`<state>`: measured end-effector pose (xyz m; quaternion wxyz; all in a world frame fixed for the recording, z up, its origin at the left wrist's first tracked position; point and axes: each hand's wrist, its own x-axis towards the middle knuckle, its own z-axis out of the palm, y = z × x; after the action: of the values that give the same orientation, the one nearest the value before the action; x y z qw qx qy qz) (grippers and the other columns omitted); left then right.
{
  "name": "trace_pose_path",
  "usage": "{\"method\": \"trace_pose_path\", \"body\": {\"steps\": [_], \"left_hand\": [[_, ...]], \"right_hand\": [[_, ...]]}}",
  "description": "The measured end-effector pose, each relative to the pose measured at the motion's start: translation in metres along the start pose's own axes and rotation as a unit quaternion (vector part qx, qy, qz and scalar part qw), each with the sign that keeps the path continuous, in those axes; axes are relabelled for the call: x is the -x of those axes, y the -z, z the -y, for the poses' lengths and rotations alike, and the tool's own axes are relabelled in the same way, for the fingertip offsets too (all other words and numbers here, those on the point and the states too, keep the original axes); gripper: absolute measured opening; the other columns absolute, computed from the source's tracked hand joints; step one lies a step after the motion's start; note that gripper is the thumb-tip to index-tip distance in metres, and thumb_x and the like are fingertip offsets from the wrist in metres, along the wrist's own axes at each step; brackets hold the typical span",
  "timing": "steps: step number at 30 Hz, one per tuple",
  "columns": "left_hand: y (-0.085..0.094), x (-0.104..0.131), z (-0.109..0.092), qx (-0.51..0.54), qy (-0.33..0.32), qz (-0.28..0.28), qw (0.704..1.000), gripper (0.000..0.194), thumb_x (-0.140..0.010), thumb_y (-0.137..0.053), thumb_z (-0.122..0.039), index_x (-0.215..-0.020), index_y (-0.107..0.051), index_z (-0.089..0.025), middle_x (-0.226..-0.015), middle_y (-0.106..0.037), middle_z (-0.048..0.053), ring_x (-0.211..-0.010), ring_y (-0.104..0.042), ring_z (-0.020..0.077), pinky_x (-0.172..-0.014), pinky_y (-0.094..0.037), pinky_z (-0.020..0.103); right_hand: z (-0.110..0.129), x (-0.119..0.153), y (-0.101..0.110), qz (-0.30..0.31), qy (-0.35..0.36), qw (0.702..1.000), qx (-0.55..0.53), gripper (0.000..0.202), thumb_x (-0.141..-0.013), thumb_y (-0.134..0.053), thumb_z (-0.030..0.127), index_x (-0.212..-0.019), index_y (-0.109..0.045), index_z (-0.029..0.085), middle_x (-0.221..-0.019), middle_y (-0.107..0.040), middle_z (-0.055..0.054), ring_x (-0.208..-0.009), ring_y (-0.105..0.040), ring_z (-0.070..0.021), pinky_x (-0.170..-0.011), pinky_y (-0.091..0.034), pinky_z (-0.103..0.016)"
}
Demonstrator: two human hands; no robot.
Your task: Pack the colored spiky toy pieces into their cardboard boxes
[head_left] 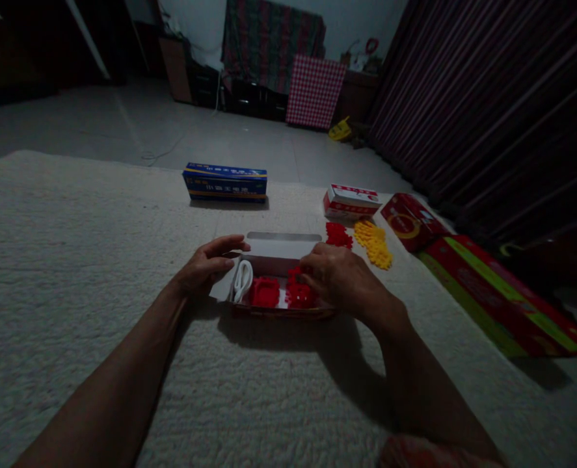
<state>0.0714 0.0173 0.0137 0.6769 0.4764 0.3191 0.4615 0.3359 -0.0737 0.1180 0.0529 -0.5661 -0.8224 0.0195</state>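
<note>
An open cardboard box (284, 246) with its pale lid flap raised lies in front of me. Inside it, at the left end, is a white coiled cable (242, 281). Beside the cable sits a red plastic piece (266, 292), and another red plastic piece (300, 297) is at the right end. My right hand (344, 276) reaches over the right side with fingers closed on the right-hand red piece; the fingertips are partly hidden. My left hand (210, 263) is at the box's left edge, fingers stretched out and apart, holding nothing.
A red plastic piece (338, 234) and yellow pieces (373, 244) lie right of the box. Behind are a blue box (226, 183) and a red-and-white box (350, 201). A red box (412, 221) and a long red-green box (503, 296) line the right side of the pale quilted cover (97, 260).
</note>
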Motion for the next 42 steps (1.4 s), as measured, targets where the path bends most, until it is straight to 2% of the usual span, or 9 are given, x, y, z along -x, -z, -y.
{"method": "trace_pose_path", "body": {"steps": [3, 7, 13, 17, 22, 26, 29, 33, 42], "left_hand": [[0.004, -0.001, 0.002, 0.003, 0.005, 0.011, 1.000, 0.048, -0.061, -0.084, -0.015, -0.108, -0.079, -0.024, -0.109, -0.076, 0.008, -0.091, -0.071, 0.0226, -0.074, -0.056, 0.031], [0.007, -0.003, 0.005, -0.005, 0.004, 0.018, 1.000, 0.048, -0.063, -0.084, -0.015, -0.110, -0.078, -0.025, -0.111, -0.076, 0.008, -0.093, -0.071, 0.0228, -0.078, -0.056, 0.032], [0.003, -0.001, 0.002, -0.008, 0.006, 0.007, 1.000, 0.047, -0.061, -0.084, -0.017, -0.107, -0.079, -0.025, -0.111, -0.076, 0.008, -0.095, -0.071, 0.0248, -0.080, -0.057, 0.035], [-0.001, 0.001, -0.001, -0.012, 0.006, -0.008, 1.000, 0.047, -0.059, -0.085, -0.016, -0.105, -0.079, -0.023, -0.109, -0.076, 0.009, -0.095, -0.071, 0.0268, -0.081, -0.057, 0.037], [-0.002, 0.001, -0.001, -0.015, 0.011, -0.018, 1.000, 0.047, -0.058, -0.086, -0.017, -0.104, -0.079, -0.023, -0.109, -0.076, 0.009, -0.098, -0.071, 0.0286, -0.083, -0.058, 0.038], [-0.002, 0.000, -0.002, -0.018, 0.009, -0.019, 1.000, 0.046, -0.059, -0.085, -0.017, -0.104, -0.080, -0.023, -0.108, -0.077, 0.009, -0.098, -0.071, 0.0284, -0.082, -0.058, 0.038], [-0.002, 0.001, -0.003, -0.015, 0.012, -0.020, 1.000, 0.045, -0.059, -0.085, -0.016, -0.103, -0.080, -0.023, -0.108, -0.077, 0.009, -0.094, -0.072, 0.0263, -0.077, -0.059, 0.034], [-0.004, 0.001, -0.004, -0.010, 0.018, -0.025, 0.999, 0.046, -0.056, -0.086, -0.016, -0.101, -0.081, -0.023, -0.107, -0.077, 0.009, -0.094, -0.072, 0.0264, -0.075, -0.059, 0.032], [-0.002, 0.001, -0.002, -0.013, 0.018, -0.022, 1.000, 0.045, -0.059, -0.085, -0.018, -0.103, -0.080, -0.024, -0.110, -0.077, 0.010, -0.095, -0.072, 0.0282, -0.077, -0.060, 0.037]], "right_hand": [[0.004, -0.002, -0.009, 0.056, -0.018, 0.997, 0.056, 0.022, -0.096, -0.055, 0.019, -0.088, -0.076, 0.018, -0.092, -0.068, -0.009, -0.074, -0.059, -0.0159, -0.065, -0.038, -0.029], [0.001, -0.003, -0.016, 0.077, -0.042, 0.994, 0.071, 0.024, -0.096, -0.054, 0.019, -0.086, -0.075, 0.016, -0.089, -0.067, -0.009, -0.071, -0.055, -0.0156, -0.066, -0.037, -0.030], [-0.003, -0.001, -0.023, 0.042, -0.018, 0.996, 0.076, 0.020, -0.092, -0.057, 0.016, -0.085, -0.076, 0.018, -0.086, -0.067, -0.010, -0.072, -0.056, -0.0179, -0.067, -0.040, -0.032], [-0.010, 0.002, -0.014, -0.006, 0.014, 0.999, 0.042, 0.015, -0.090, -0.062, 0.019, -0.086, -0.076, 0.021, -0.085, -0.067, -0.007, -0.071, -0.058, -0.0172, -0.065, -0.042, -0.030], [-0.062, -0.008, -0.013, -0.170, -0.026, 0.985, -0.028, 0.019, -0.092, -0.057, 0.023, -0.097, -0.075, 0.021, -0.093, -0.069, -0.008, -0.086, -0.063, -0.0220, -0.080, -0.049, -0.036], [-0.125, -0.023, -0.048, -0.266, -0.139, 0.953, -0.037, 0.028, -0.086, -0.052, 0.016, -0.103, -0.074, 0.015, -0.105, -0.072, -0.015, -0.101, -0.063, -0.0277, -0.093, -0.049, -0.040], [-0.155, -0.029, -0.082, -0.264, -0.198, 0.943, -0.032, 0.033, -0.084, -0.050, 0.015, -0.107, -0.073, 0.012, -0.112, -0.072, -0.018, -0.107, -0.063, -0.0294, -0.096, -0.047, -0.041], [-0.164, -0.028, -0.111, -0.240, -0.224, 0.944, 0.014, 0.040, -0.088, -0.047, 0.016, -0.121, -0.068, 0.013, -0.126, -0.069, -0.016, -0.116, -0.059, -0.0307, -0.101, -0.040, -0.045], [-0.167, -0.031, -0.115, -0.215, -0.255, 0.942, 0.040, 0.033, -0.088, -0.051, 0.022, -0.113, -0.072, 0.017, -0.115, -0.071, -0.017, -0.110, -0.057, -0.0325, -0.096, -0.034, -0.047]]}}
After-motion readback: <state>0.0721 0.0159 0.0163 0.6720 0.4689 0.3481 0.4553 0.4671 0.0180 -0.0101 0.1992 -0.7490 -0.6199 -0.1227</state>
